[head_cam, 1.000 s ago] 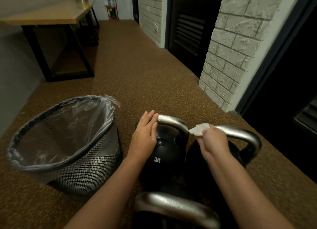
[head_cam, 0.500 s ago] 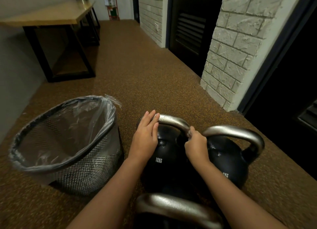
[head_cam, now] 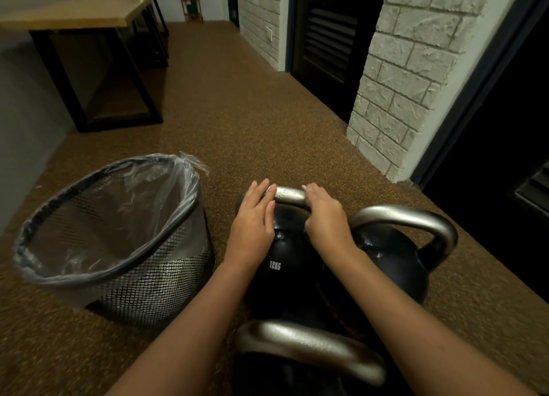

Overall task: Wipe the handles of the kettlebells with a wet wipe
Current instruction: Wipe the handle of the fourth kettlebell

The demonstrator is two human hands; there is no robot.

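Three black kettlebells with silver handles stand together on the brown floor. The middle one, marked 12KG (head_cam: pixel 279 265), has its handle (head_cam: pixel 289 194) between my hands. My left hand (head_cam: pixel 254 220) lies flat on the handle's left end, fingers extended. My right hand (head_cam: pixel 325 217) is closed around the handle's right side; a tiny white edge of the wet wipe (head_cam: pixel 303 186) shows above the fingers, the rest hidden in my grip. A second kettlebell (head_cam: pixel 395 256) stands to the right, a third (head_cam: pixel 309 345) closest to me.
A black mesh wastebasket (head_cam: pixel 118 247) with a clear liner stands just left of the kettlebells. A white brick pillar (head_cam: pixel 410 78) and dark doors are on the right. A wooden table with black legs (head_cam: pixel 83 12) stands at the far left.
My right hand carried the wipe from the right kettlebell's handle over to the 12KG handle, gripped it and slid up along it. My left hand stayed on the handle's left end.
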